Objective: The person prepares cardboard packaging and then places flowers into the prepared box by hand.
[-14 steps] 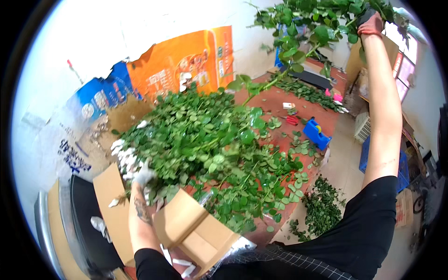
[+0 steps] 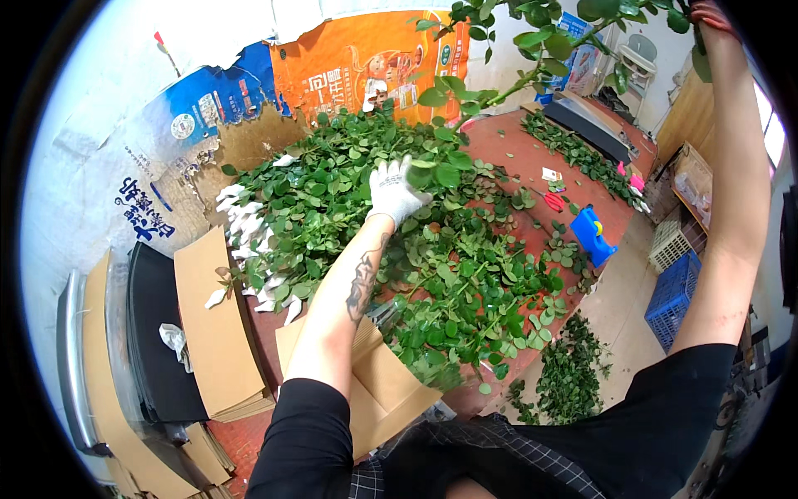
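My left hand point(image 2: 397, 193), in a white glove, is held palm down over a big pile of leafy rose-like stems point(image 2: 316, 195), its fingers spread and nothing in them. Whether it touches the leaves I cannot tell. My right arm reaches up to the top right corner, where only the red cuff of my right hand's glove point(image 2: 713, 17) shows; the fingers are out of the picture. Long leafy stems point(image 2: 555, 51) run from that hand down towards the pile. White-wrapped tips point(image 2: 245, 224) line the pile's left side.
On the red table point(image 2: 507, 158) lie red scissors point(image 2: 553, 200), a blue tape dispenser point(image 2: 592, 236) and another row of leafy stems point(image 2: 573, 148). Cardboard sheets point(image 2: 208, 324) stand at the left; a folded cardboard piece point(image 2: 391, 391) lies in front. Cut leaves point(image 2: 573, 370) and a blue crate point(image 2: 673, 299) are on the floor.
My left hand has moved from the white tips at the pile's left to its middle, fingers now spread. My right hand has gone further up and right with the stems. The view has shifted.
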### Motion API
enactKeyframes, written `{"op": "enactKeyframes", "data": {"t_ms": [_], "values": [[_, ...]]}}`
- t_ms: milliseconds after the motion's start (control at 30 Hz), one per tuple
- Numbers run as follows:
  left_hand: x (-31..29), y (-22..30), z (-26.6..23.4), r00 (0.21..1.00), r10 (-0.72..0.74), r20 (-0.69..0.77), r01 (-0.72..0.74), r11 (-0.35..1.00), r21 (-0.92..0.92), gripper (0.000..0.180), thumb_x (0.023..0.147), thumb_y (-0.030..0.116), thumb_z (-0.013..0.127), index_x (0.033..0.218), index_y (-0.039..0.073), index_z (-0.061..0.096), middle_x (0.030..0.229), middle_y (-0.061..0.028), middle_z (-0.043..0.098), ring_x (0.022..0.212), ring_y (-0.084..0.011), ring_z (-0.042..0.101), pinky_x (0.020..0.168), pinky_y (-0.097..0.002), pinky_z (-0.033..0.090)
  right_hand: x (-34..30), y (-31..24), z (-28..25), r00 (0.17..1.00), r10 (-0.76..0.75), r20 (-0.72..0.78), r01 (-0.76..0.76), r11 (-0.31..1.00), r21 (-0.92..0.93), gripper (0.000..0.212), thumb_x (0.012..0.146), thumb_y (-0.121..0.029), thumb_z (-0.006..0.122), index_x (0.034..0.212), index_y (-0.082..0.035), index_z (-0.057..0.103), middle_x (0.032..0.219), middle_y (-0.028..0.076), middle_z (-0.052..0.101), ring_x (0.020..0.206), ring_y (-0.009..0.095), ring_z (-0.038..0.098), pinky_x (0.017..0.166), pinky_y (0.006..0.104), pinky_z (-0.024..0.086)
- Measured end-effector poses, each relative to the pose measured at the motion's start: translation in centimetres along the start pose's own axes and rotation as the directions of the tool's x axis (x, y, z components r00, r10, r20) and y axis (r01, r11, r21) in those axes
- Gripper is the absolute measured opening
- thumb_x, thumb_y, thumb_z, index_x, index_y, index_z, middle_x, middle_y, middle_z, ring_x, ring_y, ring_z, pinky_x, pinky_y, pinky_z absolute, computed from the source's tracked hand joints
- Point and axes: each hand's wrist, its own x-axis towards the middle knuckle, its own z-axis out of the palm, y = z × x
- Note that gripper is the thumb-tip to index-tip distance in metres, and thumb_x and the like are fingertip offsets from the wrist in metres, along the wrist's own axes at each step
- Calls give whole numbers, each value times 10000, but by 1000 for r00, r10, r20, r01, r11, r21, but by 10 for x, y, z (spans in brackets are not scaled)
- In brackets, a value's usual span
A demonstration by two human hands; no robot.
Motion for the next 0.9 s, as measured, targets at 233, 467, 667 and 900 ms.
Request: {"op": "enactKeyframes", "data": {"t_ms": [233,467,667,900], "values": [[5,-18,33,954,132,270,-178,972,156,241,791,332,600,955,179,687,910,-63,692,896,-244,646,803,-387,415,-20,15,9,999,28,32,-29,999,19,325,858,-154,540,1164,-69,608,1023,131,667,871,226,645,769,327,510],[13,-36,53,944,26,329,-80,985,151,264,783,374,597,940,185,696,950,-52,695,905,-242,653,781,-396,446,-35,42,0,998,52,48,-51,999,-19,336,842,-132,555,1169,-69,603,1011,131,667,844,217,648,750,324,516],[19,-45,51,848,54,527,493,283,-823,977,706,299,812,1461,31,253,1445,-152,368,1308,-256,365,1079,-386,285,-44,24,-3,1000,-9,24,10,999,-35,348,829,-113,567,1172,-70,599,1000,130,668,821,210,650,734,322,522],[-9,-90,-22,981,20,191,137,623,-770,600,829,196,691,1333,-18,447,1327,-159,512,1230,-252,480,1042,-353,369,-69,-28,-7,991,-113,67,102,984,145,365,813,-92,582,1177,-70,594,987,130,668,794,201,652,715,319,528]]}}
